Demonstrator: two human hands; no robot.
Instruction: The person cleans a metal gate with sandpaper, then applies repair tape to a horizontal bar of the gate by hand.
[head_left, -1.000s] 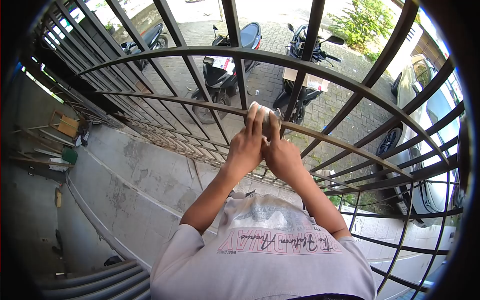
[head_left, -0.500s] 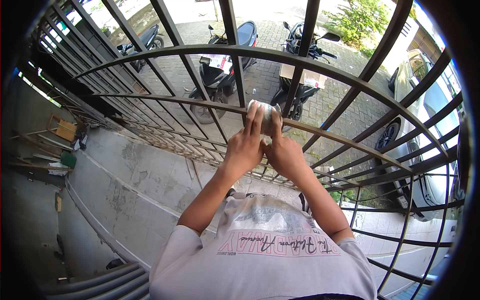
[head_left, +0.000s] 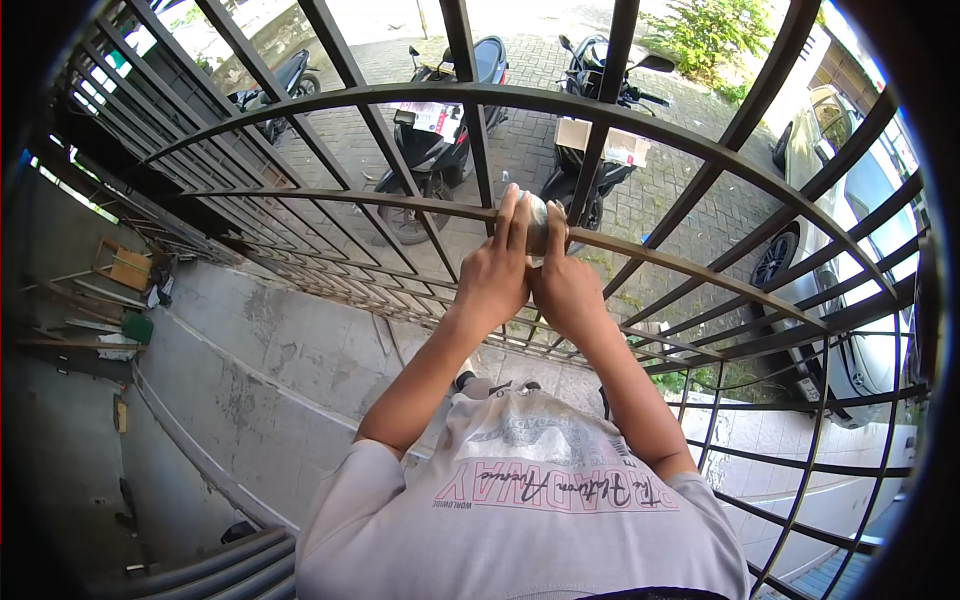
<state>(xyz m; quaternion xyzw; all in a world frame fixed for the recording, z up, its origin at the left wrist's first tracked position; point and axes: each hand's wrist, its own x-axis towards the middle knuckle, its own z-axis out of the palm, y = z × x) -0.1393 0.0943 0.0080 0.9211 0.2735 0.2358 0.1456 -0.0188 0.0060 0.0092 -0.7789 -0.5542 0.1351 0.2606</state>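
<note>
A pale grey-beige folded sheet (head_left: 538,226) is wrapped over a horizontal dark metal bar (head_left: 680,262) of the fence. My left hand (head_left: 494,283) presses it from the left, with two fingers laid over the top and pointing away from me. From the right, my right hand (head_left: 568,292) grips the same sheet, its fingers bent over the bar. Both hands are close together and nearly touch at the thumbs. The thumbs and the sheet's underside are mostly hidden.
Dark fence bars surround my hands. Beyond them stand a motorbike (head_left: 425,140), another motorbike (head_left: 590,150) and a silver car (head_left: 845,340). A low wall ledge (head_left: 260,350) runs below left, with wood scraps (head_left: 125,268) further left and metal rails (head_left: 215,572) at the bottom left.
Both hands have shifted slightly along the bar to the right with the sheet. Less of the sheet's surface shows now, and it looks wrapped more tightly.
</note>
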